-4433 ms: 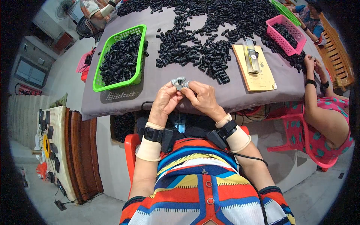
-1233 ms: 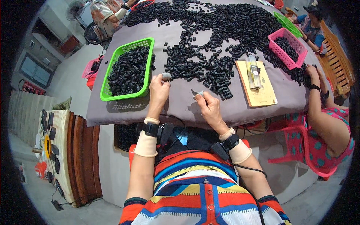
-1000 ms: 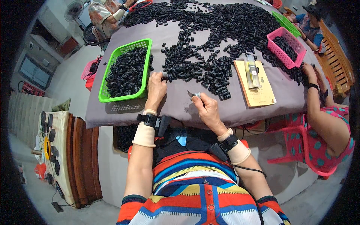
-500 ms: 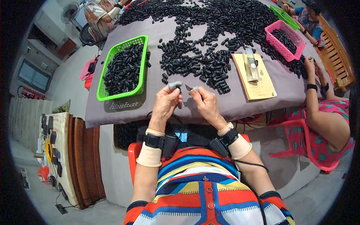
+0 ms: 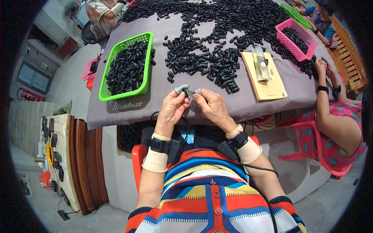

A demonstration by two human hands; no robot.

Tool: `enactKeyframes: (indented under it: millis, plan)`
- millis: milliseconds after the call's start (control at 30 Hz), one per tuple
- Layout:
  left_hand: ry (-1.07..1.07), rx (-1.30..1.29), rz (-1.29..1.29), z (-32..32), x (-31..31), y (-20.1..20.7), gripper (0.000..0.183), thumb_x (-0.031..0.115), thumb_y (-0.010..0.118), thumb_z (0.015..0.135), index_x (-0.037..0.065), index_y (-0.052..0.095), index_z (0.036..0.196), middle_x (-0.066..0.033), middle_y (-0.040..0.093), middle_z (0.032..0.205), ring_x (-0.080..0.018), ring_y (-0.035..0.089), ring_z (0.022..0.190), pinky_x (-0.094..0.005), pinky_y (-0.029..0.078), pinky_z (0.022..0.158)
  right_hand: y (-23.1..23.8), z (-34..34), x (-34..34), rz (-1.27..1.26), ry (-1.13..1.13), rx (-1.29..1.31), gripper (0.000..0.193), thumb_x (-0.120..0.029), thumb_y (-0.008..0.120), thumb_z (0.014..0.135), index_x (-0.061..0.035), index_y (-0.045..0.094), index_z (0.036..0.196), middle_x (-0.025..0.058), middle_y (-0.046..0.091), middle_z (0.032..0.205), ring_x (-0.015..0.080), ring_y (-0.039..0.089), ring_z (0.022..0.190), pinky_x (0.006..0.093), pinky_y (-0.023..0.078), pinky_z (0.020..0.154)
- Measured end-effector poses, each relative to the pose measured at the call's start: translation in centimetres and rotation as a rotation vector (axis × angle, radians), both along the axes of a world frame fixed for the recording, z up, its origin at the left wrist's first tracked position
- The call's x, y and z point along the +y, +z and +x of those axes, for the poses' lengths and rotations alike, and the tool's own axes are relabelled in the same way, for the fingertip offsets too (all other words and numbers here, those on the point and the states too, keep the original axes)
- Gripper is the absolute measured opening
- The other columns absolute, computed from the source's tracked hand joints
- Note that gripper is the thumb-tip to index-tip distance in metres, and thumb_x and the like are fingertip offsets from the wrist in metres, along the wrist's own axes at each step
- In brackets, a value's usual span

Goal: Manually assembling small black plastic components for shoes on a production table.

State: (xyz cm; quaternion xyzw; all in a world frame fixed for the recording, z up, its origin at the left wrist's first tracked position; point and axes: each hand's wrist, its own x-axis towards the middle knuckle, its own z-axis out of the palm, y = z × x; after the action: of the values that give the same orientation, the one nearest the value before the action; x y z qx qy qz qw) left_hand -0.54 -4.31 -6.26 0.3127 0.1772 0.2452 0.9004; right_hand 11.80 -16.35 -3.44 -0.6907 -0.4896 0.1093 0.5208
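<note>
My left hand (image 5: 172, 108) pinches a small black plastic piece (image 5: 186, 93) between thumb and a forefinger wearing a grey fingertip cover. My right hand (image 5: 213, 106), with a similar cover on one finger, grips a small knife whose handle is hidden in the fingers. The thin dark blade (image 5: 190, 92) points left, right at the black piece; whether it touches cannot be made out. Both hands are over the table's near edge. Beyond them lie many loose black cylindrical pieces (image 5: 184, 62) on the grey cloth (image 5: 237, 106).
On the left stands a green basket (image 5: 125, 95) of black pieces. To the right lie a yellowish pad (image 5: 275, 87) and a clear plastic case (image 5: 261, 70). Farther right is a pink basket (image 5: 302, 54), beside a co-worker's hands (image 5: 322, 66). A black cable (image 5: 261, 170) trails by my right forearm.
The right hand has shifted slightly left, bringing the blade from just apart up to the black piece. The left hand has barely moved. The view has shifted slightly.
</note>
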Motion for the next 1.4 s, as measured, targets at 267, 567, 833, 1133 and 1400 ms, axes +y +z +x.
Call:
enactKeyframes:
  millis: [267, 567, 833, 1133, 1400]
  plan:
    - [-0.019, -0.008, 0.038, -0.1, 0.0, -0.4, 0.022, 0.006, 0.053, 0.090, 0.004, 0.057, 0.111, -0.0033, 0.060, 0.085, -0.0104, 0.055, 0.068, -0.0242, 0.046, 0.062, -0.4, -0.6, 0.1, 0.034, 0.037, -0.152, 0.017, -0.018, 0.060, 0.083, -0.0021, 0.059, 0.080, 0.0140, 0.057, 0.069, 0.0324, 0.057, 0.061, 0.0374, 0.041, 0.052]
    - [-0.027, -0.013, 0.015, -0.1, -0.3, 0.1, 0.023, 0.006, 0.053, 0.090, 0.003, 0.057, 0.113, -0.0034, 0.060, 0.085, -0.0105, 0.055, 0.067, -0.0241, 0.046, 0.061, -0.7, -0.4, 0.4, 0.076, 0.013, -0.152, 0.023, -0.025, 0.059, 0.084, -0.0061, 0.055, 0.071, 0.0111, 0.055, 0.065, 0.0322, 0.057, 0.059, 0.0411, 0.041, 0.050]
    - [-0.032, -0.009, 0.009, -0.2, -0.1, -0.1, 0.024, 0.007, 0.054, 0.089, 0.002, 0.057, 0.113, -0.0046, 0.060, 0.085, -0.0113, 0.056, 0.067, -0.0250, 0.047, 0.061, -0.5, -0.5, 0.3, 0.052, 0.016, -0.188, 0.023, -0.025, 0.058, 0.084, -0.0069, 0.054, 0.071, 0.0104, 0.055, 0.065, 0.0317, 0.057, 0.060, 0.0412, 0.041, 0.049]
    - [-0.025, -0.028, -0.011, -0.3, -0.1, -0.1, 0.024, 0.006, 0.053, 0.089, 0.001, 0.056, 0.112, -0.0061, 0.061, 0.085, -0.0127, 0.056, 0.067, -0.0264, 0.046, 0.061, -0.9, -0.5, 0.5, 0.054, 0.011, -0.217, 0.023, -0.026, 0.058, 0.085, -0.0078, 0.055, 0.072, 0.0098, 0.055, 0.065, 0.0311, 0.057, 0.059, 0.0408, 0.042, 0.049]
    - [-0.048, -0.049, -0.003, -0.4, -0.1, 0.0, 0.022, 0.006, 0.053, 0.088, 0.000, 0.056, 0.109, -0.0061, 0.061, 0.085, -0.0125, 0.055, 0.067, -0.0266, 0.045, 0.061, -1.1, -0.6, 0.6, 0.069, -0.001, -0.251, 0.022, -0.026, 0.058, 0.085, -0.0085, 0.056, 0.072, 0.0095, 0.056, 0.065, 0.0307, 0.057, 0.057, 0.0404, 0.043, 0.047]
